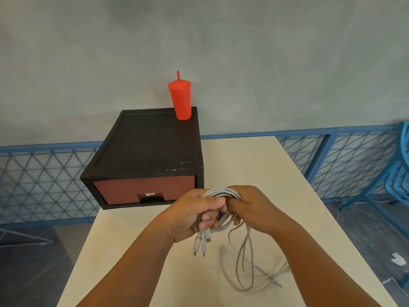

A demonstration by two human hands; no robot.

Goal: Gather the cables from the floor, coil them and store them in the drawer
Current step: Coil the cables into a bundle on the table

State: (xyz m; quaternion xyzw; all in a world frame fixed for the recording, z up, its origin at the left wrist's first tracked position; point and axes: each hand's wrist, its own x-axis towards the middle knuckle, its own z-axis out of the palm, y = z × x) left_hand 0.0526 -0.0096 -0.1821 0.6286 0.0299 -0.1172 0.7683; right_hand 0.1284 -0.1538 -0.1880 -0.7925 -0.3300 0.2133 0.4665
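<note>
Over the cream tabletop, before grey wall and blue lattice railing, left hand and right hand jointly grip coiled white cables.

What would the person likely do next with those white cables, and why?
Probably wind another loop onto the coil: the left hand and right hand grip it, yet a loose length lies on the table, and the drawer is closed.
</note>
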